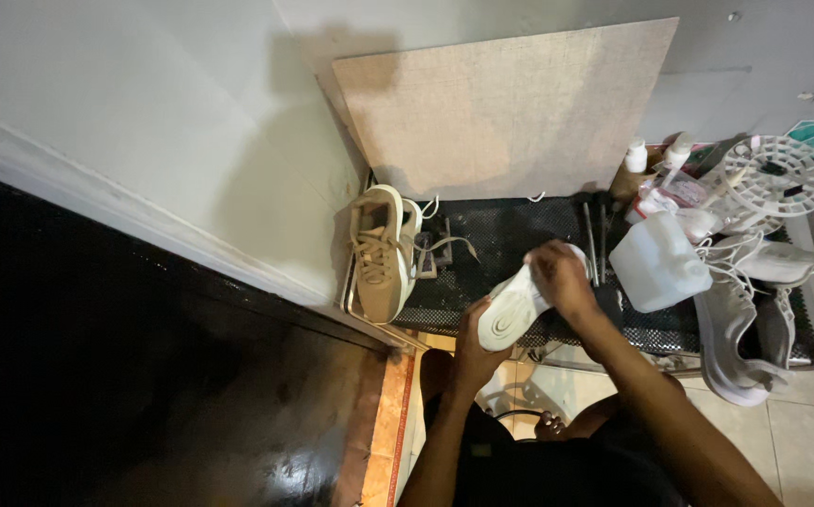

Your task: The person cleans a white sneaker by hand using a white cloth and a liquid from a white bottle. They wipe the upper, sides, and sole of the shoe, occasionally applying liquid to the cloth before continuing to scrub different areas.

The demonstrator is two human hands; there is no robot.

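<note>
Both hands grip a white shoe (pixel 512 310) beside a jug (pixel 658 263).

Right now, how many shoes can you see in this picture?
3: a tan shoe against the wall, a white-soled shoe held in both hands, and a grey shoe at right. More may be hidden there.

Bare mesh (pixel 519 235) between sneaker (pixel 380 252), jug (pixel 658 265)

— What is the room like?
— A pale grey wall (pixel 144 122) with a tan fabric-covered board (pixel 510 103) leaning on it, its shadow beside.
— And below?
— Glossy dark wooden floor (pixel 144 404) left, pale floor tiles (pixel 801 441) right, black mesh mat (pixel 529 244) between.
</note>
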